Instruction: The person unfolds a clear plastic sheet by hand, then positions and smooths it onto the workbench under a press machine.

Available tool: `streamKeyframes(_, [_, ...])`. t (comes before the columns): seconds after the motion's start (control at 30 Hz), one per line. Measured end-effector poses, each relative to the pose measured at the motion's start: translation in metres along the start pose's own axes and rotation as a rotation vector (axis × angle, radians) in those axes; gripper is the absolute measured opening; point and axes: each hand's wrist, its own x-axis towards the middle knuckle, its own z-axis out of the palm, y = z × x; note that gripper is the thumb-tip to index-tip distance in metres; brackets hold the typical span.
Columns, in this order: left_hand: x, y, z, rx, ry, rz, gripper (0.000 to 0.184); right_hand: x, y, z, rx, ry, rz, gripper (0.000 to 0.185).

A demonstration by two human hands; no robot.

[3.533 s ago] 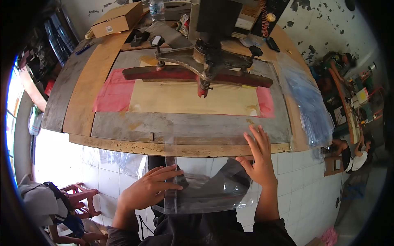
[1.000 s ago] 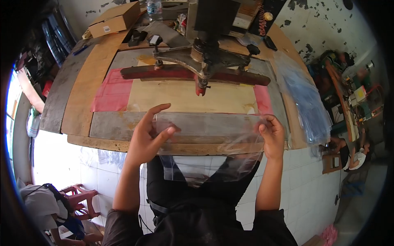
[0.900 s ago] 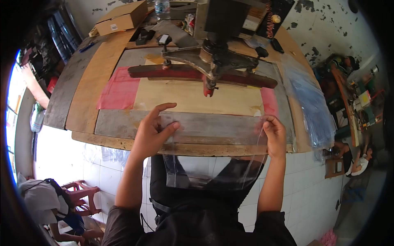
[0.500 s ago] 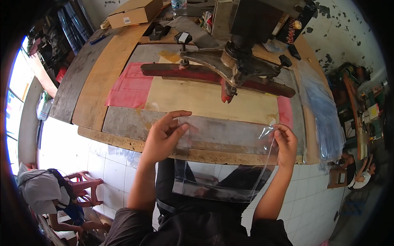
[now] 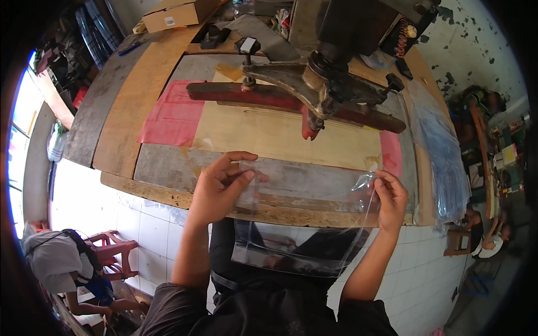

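A clear plastic sheet (image 5: 302, 241), with seam-like lines along its sides and bottom, hangs between my two hands over the table's front edge. My left hand (image 5: 219, 187) pinches its upper left corner between thumb and fingers. At the upper right corner my right hand (image 5: 390, 196) grips it the same way. Beyond the sheet stands a press with a long red-brown bar (image 5: 252, 96), above a cream-coloured sheet (image 5: 252, 131) lying on the table. Pink material (image 5: 171, 115) shows at the left of that sheet, and a smaller pink strip (image 5: 390, 151) at its right.
A stack of clear plastic pieces (image 5: 440, 162) lies along the table's right side. At the back left sits a cardboard box (image 5: 176, 15). A person in a grey head covering (image 5: 53, 260) is low at the left beside a red stool (image 5: 115, 255). Other people sit far right.
My view has shifted slightly, so the table and press sit a little differently in it. Both hands keep hold of the plastic sheet in nearly the same pose.
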Motion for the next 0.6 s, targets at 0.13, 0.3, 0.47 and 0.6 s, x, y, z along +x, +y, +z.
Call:
streamKeyframes(0.13, [0.0011, 0.0005, 0.0041, -0.008, 0.046, -0.019, 0.029, -0.0017, -0.0029, 0.0011, -0.009, 0.016, 0.006, 0.021])
streamKeyframes(0.3, [0.0008, -0.0001, 0.0009, 0.042, 0.028, -0.021, 0.029, -0.0027, -0.0009, 0.0008, 0.019, 0.053, 0.018, 0.02])
streamKeyframes(0.47, [0.0006, 0.0008, 0.0038, 0.037, 0.033, -0.029, 0.028, -0.0028, -0.0019, 0.0035, 0.017, 0.051, 0.006, 0.019])
streamKeyframes(0.6, [-0.0005, -0.006, 0.0038, 0.035, 0.065, -0.007, 0.027, -0.0033, 0.0003, 0.0032, -0.032, 0.036, -0.006, 0.019])
